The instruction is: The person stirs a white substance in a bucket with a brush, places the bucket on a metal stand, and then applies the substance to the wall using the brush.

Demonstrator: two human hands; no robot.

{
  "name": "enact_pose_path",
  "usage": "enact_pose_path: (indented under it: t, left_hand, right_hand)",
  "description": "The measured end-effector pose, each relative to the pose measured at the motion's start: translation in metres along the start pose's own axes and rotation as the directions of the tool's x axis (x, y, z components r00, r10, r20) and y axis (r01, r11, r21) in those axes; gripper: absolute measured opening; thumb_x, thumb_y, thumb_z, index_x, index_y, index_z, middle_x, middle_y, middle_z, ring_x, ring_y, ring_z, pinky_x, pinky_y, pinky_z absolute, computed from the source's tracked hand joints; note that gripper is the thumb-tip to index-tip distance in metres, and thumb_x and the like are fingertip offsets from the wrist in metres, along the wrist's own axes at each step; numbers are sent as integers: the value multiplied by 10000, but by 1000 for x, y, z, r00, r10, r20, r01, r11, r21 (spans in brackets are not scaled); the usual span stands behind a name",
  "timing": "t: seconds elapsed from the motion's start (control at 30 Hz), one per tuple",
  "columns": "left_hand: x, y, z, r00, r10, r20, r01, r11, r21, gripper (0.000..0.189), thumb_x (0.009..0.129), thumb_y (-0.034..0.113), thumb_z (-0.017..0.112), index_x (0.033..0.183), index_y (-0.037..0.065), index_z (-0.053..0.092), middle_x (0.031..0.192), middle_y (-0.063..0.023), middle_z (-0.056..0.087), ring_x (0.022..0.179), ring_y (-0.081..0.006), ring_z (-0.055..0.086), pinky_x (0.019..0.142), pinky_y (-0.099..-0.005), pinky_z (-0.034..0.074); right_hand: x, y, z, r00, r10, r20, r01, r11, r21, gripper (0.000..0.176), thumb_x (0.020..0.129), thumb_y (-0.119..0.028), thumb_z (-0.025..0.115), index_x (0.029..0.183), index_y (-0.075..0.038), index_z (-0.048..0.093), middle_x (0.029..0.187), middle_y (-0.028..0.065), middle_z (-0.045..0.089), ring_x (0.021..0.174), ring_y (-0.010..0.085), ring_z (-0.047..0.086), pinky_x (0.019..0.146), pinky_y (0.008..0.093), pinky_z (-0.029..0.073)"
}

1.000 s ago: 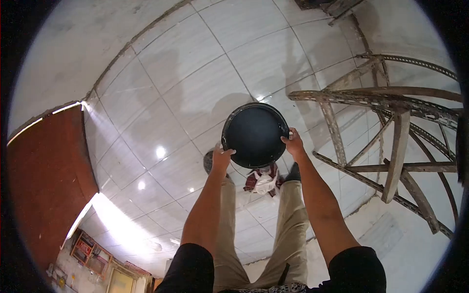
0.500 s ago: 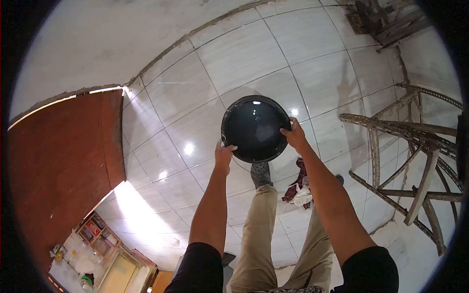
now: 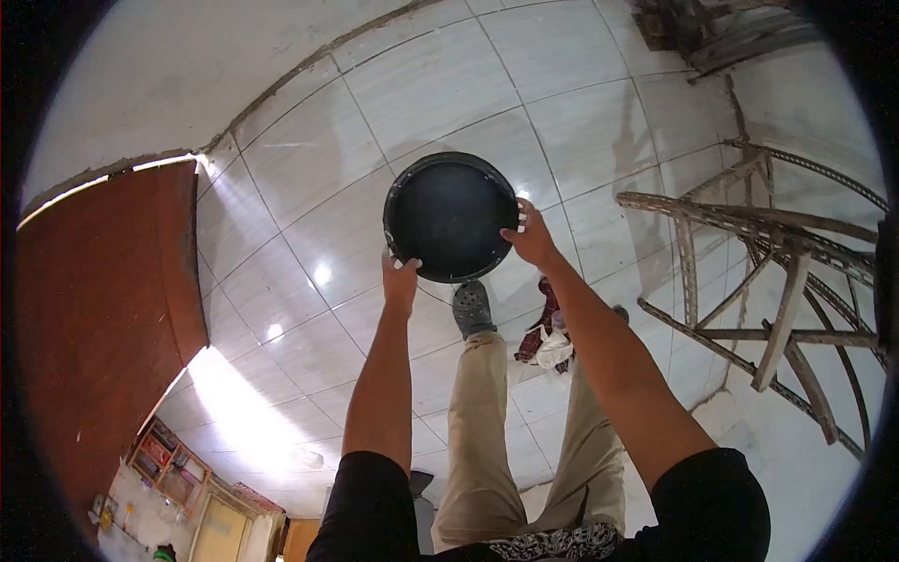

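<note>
Both my hands grip a round black basin (image 3: 449, 217) in front of me, over the tiled floor. My left hand (image 3: 400, 283) is closed on its near left rim, thumb over the inside edge. On the right side of the rim, my right hand (image 3: 532, 238) is closed the same way, its thumb reaching inward. The inside of the basin looks dark and even. Just below its near edge shows a grey perforated clog (image 3: 473, 309) on my foot.
A dark red patterned cloth (image 3: 536, 330) and a white crumpled item (image 3: 554, 350) lie near my legs. Worn frames (image 3: 740, 272) stand along the right wall. At left is a reddish-brown panel (image 3: 112, 318), with light coming past its edge. A shelf (image 3: 170, 465) stands lower left.
The basin and both hands have shifted left and slightly up in view, along with the whole scene. Bright reflections inside the basin have gone. Both hands keep their hold.
</note>
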State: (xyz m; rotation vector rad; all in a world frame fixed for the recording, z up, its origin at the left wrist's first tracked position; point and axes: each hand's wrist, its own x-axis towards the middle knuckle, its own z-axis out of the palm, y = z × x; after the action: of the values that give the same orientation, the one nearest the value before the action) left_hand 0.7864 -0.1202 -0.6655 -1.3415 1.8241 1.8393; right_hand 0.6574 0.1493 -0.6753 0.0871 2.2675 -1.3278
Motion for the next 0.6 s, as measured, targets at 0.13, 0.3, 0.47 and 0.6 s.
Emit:
enact_pose_path:
  t: [0.13, 0.3, 0.47, 0.6]
  left_hand:
    - [-51, 10, 26, 951, 290, -105, -217, 870, 442, 742, 763, 107, 698, 1422, -37, 389, 1343, -251, 517, 1303, -418, 450, 1098, -483, 361]
    - [-146, 44, 63, 913, 399, 82, -379, 759, 530, 727, 767, 128, 699, 1408, -40, 403, 1389, -259, 484, 1329, -426, 411, 1127, -486, 321]
    - [-228, 104, 118, 779, 506, 371, -620, 709, 336, 495, 799, 138, 731, 1251, 13, 570, 1194, -219, 623, 1152, -373, 582, 987, -452, 454]
    - [-337, 223, 180, 573, 536, 620, -749, 650, 129, 419, 820, 108, 699, 1206, 0, 578, 1157, -219, 664, 1076, -359, 634, 948, -424, 494]
  right_hand:
    - [-67, -40, -26, 989, 149, -23, -149, 988, 32, 828, 792, -119, 798, 1480, -52, 341, 1369, 252, 489, 1208, 371, 570, 953, 452, 517]
    - [-149, -43, -73, 969, 214, -121, -205, 975, 81, 798, 816, -102, 780, 1488, -85, 349, 1360, 237, 498, 1116, 345, 609, 924, 433, 522]
    - [-246, -133, -180, 922, 12, -388, 34, 993, 114, 781, 835, -94, 757, 1501, -93, 351, 1279, 190, 527, 1058, 278, 591, 876, 383, 528]
    - [-333, -236, -305, 812, -30, -582, 59, 998, 30, 772, 833, -59, 750, 1502, -106, 365, 1266, 152, 521, 1041, 251, 562, 848, 367, 526]
